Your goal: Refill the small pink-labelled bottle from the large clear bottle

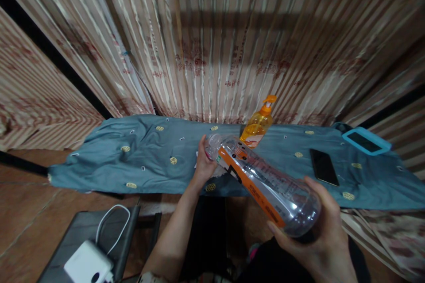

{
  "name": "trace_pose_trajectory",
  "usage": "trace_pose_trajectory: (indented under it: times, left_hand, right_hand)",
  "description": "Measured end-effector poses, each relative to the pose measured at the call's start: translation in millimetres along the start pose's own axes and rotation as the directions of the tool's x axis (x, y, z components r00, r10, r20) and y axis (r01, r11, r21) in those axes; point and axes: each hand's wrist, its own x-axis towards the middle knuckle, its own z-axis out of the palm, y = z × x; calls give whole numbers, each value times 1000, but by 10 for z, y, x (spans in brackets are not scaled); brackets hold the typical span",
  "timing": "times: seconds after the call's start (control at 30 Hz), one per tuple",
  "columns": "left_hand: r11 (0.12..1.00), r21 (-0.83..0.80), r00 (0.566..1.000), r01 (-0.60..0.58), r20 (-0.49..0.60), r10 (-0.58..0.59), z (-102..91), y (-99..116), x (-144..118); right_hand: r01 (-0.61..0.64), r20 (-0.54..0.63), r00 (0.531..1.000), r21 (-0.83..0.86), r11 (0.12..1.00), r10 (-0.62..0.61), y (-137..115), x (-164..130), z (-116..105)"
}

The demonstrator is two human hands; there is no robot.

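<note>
Right hand [318,230] cups the base of a clear plastic bottle [265,181], fingers curled about it. Left hand [204,163], forearm extended, closes its fingers on the bottle's neck. The bottle lies tilted between both hands, its neck just in front of an orange pump bottle [259,124] standing on the blue cloth [139,154].

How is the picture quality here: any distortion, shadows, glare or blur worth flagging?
Head view: strong wide-angle bending, the curtain folds fan outward; a broad horizontal shadow band crosses the curtain; lighting dim and warm; small highlights glint on the clear bottle held between the left hand and right hand; the right hand near the lower edge looks slightly soft.
</note>
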Motion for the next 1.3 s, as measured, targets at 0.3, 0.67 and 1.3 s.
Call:
trace_pose_trajectory:
  times: [0.3, 0.67, 1.3]
  left_hand:
    - [1000, -1, 1000, 17, -11, -18, 4, -6, 0]
    - [999, 26, 1000, -23, -16, 23, -17, -119, 3]
    - [999, 35, 1000, 7, 15, -7, -20, -124, -16]
  right_hand:
    - [20, -7, 1000, -3, 1000, -20, -1, -1, 6]
    - [2, -6, 1000, -5, 1000, -2, -15, -14, 2]
    - [-167, 15, 986, 33, 985, 166, -128, -10, -18]
